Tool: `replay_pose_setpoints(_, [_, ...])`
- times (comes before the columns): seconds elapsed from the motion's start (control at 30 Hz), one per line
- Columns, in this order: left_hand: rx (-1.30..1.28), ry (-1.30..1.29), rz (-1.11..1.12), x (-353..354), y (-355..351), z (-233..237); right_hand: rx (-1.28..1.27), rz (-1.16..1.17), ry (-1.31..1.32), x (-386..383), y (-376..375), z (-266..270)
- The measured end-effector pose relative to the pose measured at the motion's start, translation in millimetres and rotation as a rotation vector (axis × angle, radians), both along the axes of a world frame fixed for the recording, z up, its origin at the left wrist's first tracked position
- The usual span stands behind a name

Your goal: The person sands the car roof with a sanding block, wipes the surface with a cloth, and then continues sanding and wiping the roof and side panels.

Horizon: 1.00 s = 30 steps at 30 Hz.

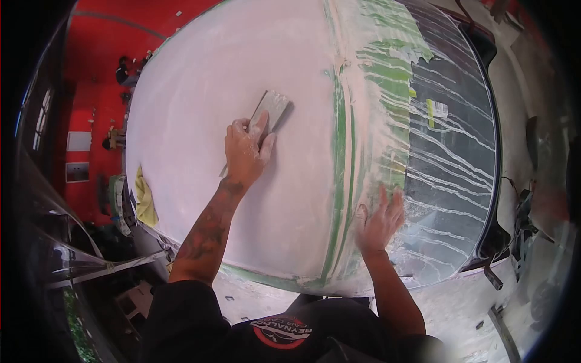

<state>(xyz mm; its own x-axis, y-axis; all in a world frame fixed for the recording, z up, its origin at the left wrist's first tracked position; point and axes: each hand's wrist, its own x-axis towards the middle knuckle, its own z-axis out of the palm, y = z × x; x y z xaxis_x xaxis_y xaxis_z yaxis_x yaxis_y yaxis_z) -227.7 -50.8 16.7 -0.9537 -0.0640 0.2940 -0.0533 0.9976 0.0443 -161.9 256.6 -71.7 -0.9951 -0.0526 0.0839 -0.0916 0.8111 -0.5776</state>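
Note:
A whitish, dusty car panel (290, 199) fills the middle of the view. On its surface my left hand (247, 145) grips a grey, flat sanding block (275, 110), fingers wrapped round it and its far end sticking out beyond them. Green masking tape (341, 127) runs along the panel's right edge. Beyond the tape, white streaks run down the dark glass (451, 181). My right hand (382, 224) rests with fingers spread at the border of the green masking and the glass, and nothing shows in it.
A yellow-green cloth (144, 196) lies at the panel's lower left edge. Two people (126, 74) (113, 140) are far off at the left by a red surface (103, 48). A metal frame bar (115, 266) stands at lower left.

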Motion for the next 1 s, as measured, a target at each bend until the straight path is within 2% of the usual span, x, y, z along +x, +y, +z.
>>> replay_pose_setpoints(0.03, [0.009,-0.041,-0.038,18.7,9.7,1.0,0.006,0.003,-0.002,-0.3,0.5,-0.4])
replay_pose_setpoints(0.13, [-0.009,-0.079,0.002,-16.6,-4.0,6.6,0.008,0.005,-0.013,-0.3,0.4,0.1])
replay_pose_setpoints(0.2, [-0.070,-0.031,0.085,-88.4,-25.0,10.3,-0.002,0.001,-0.023,-0.2,0.3,3.3])
replay_pose_setpoints(0.27, [-0.134,-0.119,0.228,-157.5,-44.9,14.1,-0.002,-0.006,-0.025,-0.1,0.3,2.9])
replay_pose_setpoints(0.33, [-0.129,-0.100,0.273,-163.5,-34.7,9.6,-0.020,-0.003,-0.017,0.0,0.4,1.7])
replay_pose_setpoints(0.37, [-0.137,-0.080,0.321,-161.7,-30.8,9.2,-0.020,0.008,-0.017,-0.1,0.3,1.5])
replay_pose_setpoints(0.47, [-0.057,0.003,0.056,-68.2,10.5,2.6,-0.016,-0.001,0.014,0.7,0.1,0.0])
replay_pose_setpoints(0.57, [-0.037,-0.089,-0.109,27.5,40.3,4.2,-0.012,-0.012,0.021,-2.3,-1.6,-2.6])
replay_pose_setpoints(0.63, [-0.092,-0.084,-0.169,15.7,24.4,9.2,-0.005,-0.011,0.007,0.6,-1.2,-2.8])
replay_pose_setpoints(0.8, [-0.177,-0.055,0.110,-138.9,-58.4,9.3,0.000,-0.017,0.006,1.0,-0.8,-2.2])
replay_pose_setpoints(0.83, [-0.180,-0.068,0.157,-150.5,-62.5,12.1,-0.003,-0.009,0.011,2.2,-0.2,-1.4])
replay_pose_setpoints(0.87, [-0.174,-0.079,0.172,-138.7,-63.2,5.7,0.003,0.006,0.001,4.9,0.9,-1.7])
replay_pose_setpoints(0.93, [-0.105,0.004,0.013,-112.3,-48.2,2.3,0.006,-0.015,0.022,1.9,-0.4,-4.5])
replay_pose_setpoints(1.0, [-0.035,-0.048,-0.193,-40.8,-18.5,4.8,0.001,-0.009,0.009,1.7,0.1,-1.8])
